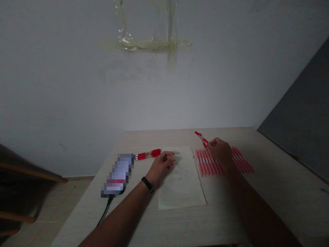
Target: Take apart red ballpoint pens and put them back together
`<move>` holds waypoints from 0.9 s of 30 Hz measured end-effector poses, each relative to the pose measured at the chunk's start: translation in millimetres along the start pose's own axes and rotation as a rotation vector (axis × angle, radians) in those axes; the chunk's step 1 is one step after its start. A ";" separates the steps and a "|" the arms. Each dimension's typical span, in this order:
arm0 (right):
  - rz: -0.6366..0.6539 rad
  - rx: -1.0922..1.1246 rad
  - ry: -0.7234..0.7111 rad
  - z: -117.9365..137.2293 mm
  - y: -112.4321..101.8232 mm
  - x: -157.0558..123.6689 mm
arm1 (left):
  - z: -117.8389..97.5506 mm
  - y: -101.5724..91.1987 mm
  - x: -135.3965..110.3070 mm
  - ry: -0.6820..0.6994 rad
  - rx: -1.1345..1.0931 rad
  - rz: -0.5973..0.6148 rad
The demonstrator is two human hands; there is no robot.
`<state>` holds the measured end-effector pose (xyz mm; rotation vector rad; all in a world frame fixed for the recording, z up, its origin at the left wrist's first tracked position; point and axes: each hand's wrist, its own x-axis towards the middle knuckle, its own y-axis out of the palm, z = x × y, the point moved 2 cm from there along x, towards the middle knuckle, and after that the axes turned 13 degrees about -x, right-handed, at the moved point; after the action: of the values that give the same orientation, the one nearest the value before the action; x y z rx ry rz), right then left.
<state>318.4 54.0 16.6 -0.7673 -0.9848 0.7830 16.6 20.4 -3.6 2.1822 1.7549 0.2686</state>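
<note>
Red pens [208, 164] in a row, a bunch and one raised cluster.
The pale-red row lies side by side, partly hidden; the small bunch [148, 155] lies left, silver tips leftward; the cluster [205, 140], count unclear, slants at the row's far edge.

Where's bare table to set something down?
Free on the table: in front of the paper sheet; behind the red bundle, toward the wall; right of the row of pink sticks. Crowded: the middle, from phone to sticks, with the left hand at the sheet, right hand over the row.
</note>
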 end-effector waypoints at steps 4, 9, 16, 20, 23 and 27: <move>-0.003 -0.083 0.093 -13.9 -0.6 7.0 | -1.0 0.3 0.7 0.026 -0.011 0.022; 0.072 -0.162 0.175 -24.3 4.4 10.7 | -1.3 0.9 1.1 0.049 -0.017 0.035; 0.198 -0.227 0.101 -22.3 13.4 6.5 | -0.7 0.4 1.8 0.058 0.005 0.066; 0.238 -0.264 0.045 -20.9 20.0 6.1 | 2.5 -1.1 3.2 0.045 -0.001 0.066; 0.239 -0.282 0.028 -22.1 22.5 6.4 | 3.7 -0.9 3.4 0.038 -0.001 0.069; 0.204 -0.282 0.035 -26.2 21.4 8.4 | 3.8 -0.2 3.2 0.038 -0.002 0.071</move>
<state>340.7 66.6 -7.1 -1.1354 -1.0077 0.8118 18.4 23.1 -7.4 2.2551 1.6985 0.3304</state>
